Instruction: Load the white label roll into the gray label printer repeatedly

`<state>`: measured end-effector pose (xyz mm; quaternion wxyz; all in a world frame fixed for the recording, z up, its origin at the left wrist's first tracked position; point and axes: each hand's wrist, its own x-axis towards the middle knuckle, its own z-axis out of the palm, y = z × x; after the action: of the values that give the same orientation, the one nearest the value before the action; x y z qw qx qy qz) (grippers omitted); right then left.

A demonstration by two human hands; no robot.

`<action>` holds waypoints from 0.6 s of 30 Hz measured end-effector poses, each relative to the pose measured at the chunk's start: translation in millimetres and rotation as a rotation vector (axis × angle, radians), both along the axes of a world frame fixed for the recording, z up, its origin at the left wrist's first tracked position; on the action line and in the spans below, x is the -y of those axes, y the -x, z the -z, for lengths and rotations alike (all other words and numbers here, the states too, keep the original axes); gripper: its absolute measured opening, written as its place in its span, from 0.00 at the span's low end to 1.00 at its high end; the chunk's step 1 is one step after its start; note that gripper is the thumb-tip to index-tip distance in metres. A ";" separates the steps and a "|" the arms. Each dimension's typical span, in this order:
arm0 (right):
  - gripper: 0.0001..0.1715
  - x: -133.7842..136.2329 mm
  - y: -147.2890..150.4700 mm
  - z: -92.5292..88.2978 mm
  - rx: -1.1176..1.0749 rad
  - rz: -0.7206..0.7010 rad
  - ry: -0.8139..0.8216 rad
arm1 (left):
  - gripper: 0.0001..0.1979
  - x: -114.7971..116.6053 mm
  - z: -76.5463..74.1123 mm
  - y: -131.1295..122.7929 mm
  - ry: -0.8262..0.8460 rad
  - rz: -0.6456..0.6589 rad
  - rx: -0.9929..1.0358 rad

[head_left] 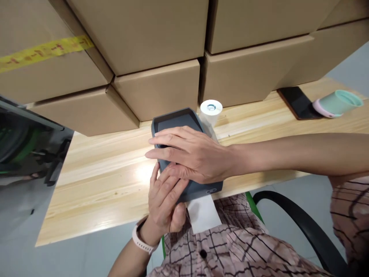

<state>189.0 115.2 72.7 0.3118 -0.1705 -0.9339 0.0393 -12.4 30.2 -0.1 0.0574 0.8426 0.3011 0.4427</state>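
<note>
A dark grey label printer (pixel 201 188) sits near the front edge of the wooden table. My right hand (pixel 194 154) lies flat across its top, fingers stretched out to the left and apart. Under its thumb, my left hand (pixel 165 198) rests its extended fingers on the printer's front left part; some of its fingertips are hidden by the right hand. A blank white paper strip (pixel 204 215) hangs out of the printer's front, over the table edge. Behind the printer stands a white label roll (pixel 211 109), with a strip running down from it toward the printer.
Stacked cardboard boxes (pixel 155 92) line the back of the wooden table (pixel 103 181). At the right lie a dark phone (pixel 298 102) and a mint-green cup-like object (pixel 340 103) with a pink end. A black chair armrest (pixel 300 223) curves at the lower right.
</note>
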 end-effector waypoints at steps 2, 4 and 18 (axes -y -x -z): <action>0.30 1.6 -0.6 1.9 -0.007 0.021 0.009 | 0.29 3.2 1.3 0.2 0.008 -0.013 0.006; 0.31 3.0 -1.3 2.2 -0.006 0.024 0.018 | 0.29 4.7 0.6 0.1 0.000 -0.022 0.004; 0.26 5.8 -0.5 -3.6 0.137 0.066 0.061 | 0.21 61.2 19.1 -21.0 0.427 -0.240 0.615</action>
<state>189.5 109.4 76.4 0.2427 -0.2130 -0.9453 0.0456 8.6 -31.0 -19.2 0.2666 0.5986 0.4517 0.6054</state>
